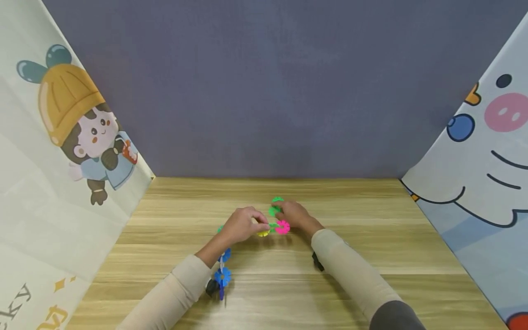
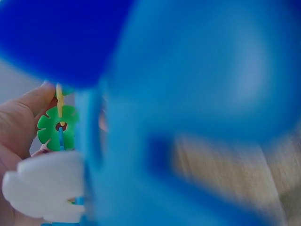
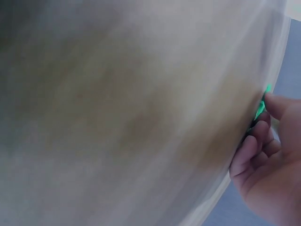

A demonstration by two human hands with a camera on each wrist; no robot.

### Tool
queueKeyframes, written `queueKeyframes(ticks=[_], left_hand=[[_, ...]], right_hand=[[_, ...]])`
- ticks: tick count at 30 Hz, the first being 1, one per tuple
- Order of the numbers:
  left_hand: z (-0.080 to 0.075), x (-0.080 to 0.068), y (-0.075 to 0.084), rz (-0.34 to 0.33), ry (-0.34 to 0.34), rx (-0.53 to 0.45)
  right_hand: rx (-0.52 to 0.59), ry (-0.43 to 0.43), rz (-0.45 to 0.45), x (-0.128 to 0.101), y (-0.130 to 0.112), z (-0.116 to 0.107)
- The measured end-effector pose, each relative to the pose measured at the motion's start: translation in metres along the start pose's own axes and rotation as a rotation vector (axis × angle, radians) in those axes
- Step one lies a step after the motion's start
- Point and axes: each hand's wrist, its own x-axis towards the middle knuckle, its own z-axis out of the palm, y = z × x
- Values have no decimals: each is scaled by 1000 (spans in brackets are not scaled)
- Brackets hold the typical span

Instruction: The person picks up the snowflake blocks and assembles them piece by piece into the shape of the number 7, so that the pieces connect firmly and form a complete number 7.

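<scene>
My left hand (image 1: 245,224) pinches a chain of interlocking flower-shaped plastic discs near a yellow disc (image 1: 263,233). Right of the yellow one, the chain runs through a green disc (image 1: 272,227) to a pink disc (image 1: 283,227). Its other end hangs below the left wrist, with blue discs (image 1: 223,277), a white disc (image 2: 44,186) and a green disc (image 2: 59,126). Blurred blue discs fill much of the left wrist view. Just above the pink disc, my right hand (image 1: 294,214) pinches green discs (image 1: 274,210) between thumb and fingers; the fingertips partly hide them.
The wood-grain table (image 1: 354,197) lies under both hands. A grey panel (image 1: 264,91) rises behind it. Printed cartoon panels stand at the left (image 1: 41,183) and right (image 1: 486,192). Dark wrist devices show beside the sleeves.
</scene>
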Motion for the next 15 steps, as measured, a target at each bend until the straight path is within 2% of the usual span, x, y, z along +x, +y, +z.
queueKeyframes(ticks=[4,11,15], left_hand=[[1,1,2,3,-6,5],[2,-1,4,-6,-17,32],[4,-1,4,-6,-4,39]], right_hand=[[44,23,11,-4,1,-1],[186,97,33,-12,4,-4],[232,92,16,-19,11,-6]])
